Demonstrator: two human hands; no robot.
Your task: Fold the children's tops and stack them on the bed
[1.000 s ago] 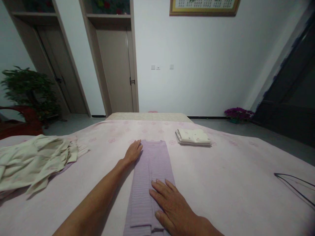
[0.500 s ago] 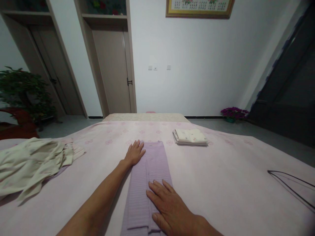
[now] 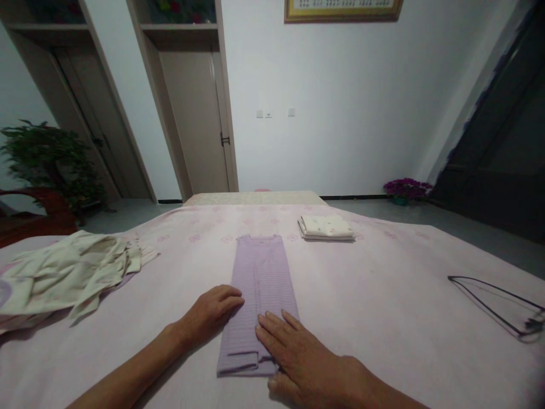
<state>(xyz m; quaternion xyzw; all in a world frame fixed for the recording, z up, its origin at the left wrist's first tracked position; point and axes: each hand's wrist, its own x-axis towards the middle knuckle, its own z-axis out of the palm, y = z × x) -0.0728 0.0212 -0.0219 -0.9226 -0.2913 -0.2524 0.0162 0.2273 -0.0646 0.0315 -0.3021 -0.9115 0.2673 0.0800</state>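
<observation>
A lilac striped garment, folded into a long narrow strip, lies flat on the pink flowered bedspread. My left hand rests palm down at the strip's left edge near its close end, fingers loosely curled over the cloth. Flat on the strip's lower right part lies my right hand, fingers stretched out and spread. Neither hand holds anything.
A heap of cream clothes lies at the left of the bed. A small folded cream stack sits at the far side. A black wire hanger lies at the right. Doors, a potted plant and purple flowers stand beyond.
My left hand has slid from the garment's far collar end back along its left edge to the near end. The right hand stays flat on the near part.
</observation>
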